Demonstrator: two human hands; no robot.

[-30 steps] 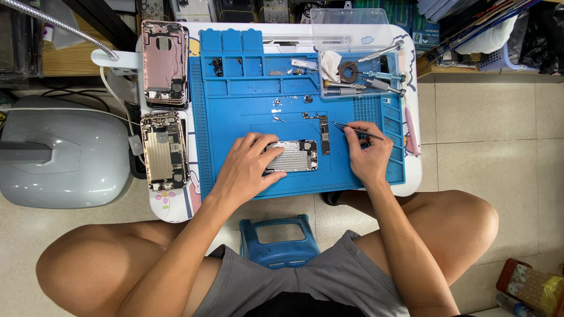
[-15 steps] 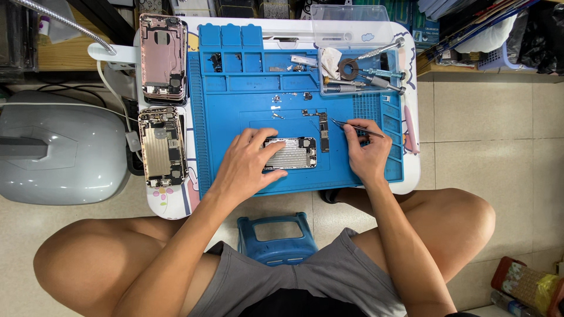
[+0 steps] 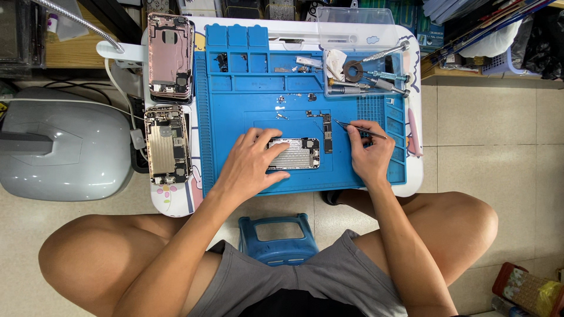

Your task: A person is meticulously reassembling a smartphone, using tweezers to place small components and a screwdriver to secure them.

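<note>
Blue rubbery mat [image 3: 258,111], left hand [image 3: 249,161] on rectangular metal phone shell [image 3: 294,154] (ribbed), right hand [image 3: 370,154] pinching thin tweezers [image 3: 352,128]

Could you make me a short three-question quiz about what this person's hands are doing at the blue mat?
1. True or false: the left hand rests on the opened phone.
2. The right hand holds: A) a screwdriver B) tweezers C) a brush
3. Fill in: two more phone housings lie off the blue mat's ___ edge.

Key: 1 true; 2 B; 3 left.
</note>
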